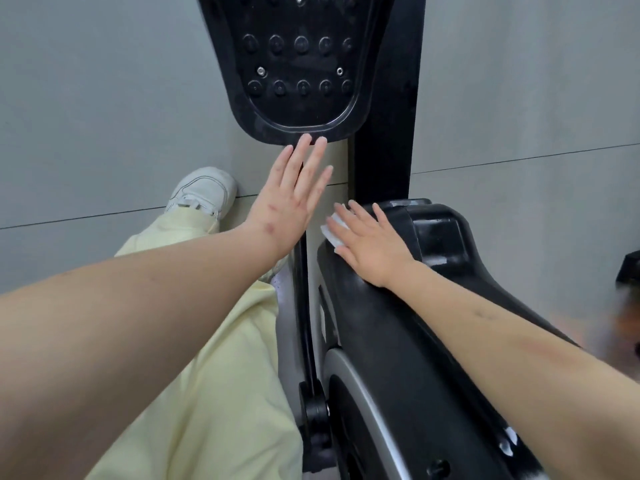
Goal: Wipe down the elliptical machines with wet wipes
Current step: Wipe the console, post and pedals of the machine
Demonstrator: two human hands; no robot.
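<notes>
floor [104, 133] grey tile | right hand [370, 244] flat on wipe [330, 233], elliptical housing [415, 323] | left hand [291, 199] spread, empty

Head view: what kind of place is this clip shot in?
Probably a gym or fitness room: a studded black foot pedal, an elliptical's black drive housing under the right hand pressing a white wipe, and grey tiled flooring.

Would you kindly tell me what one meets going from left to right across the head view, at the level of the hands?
white shoe → left hand → wet wipe → right hand → black machine housing
</notes>
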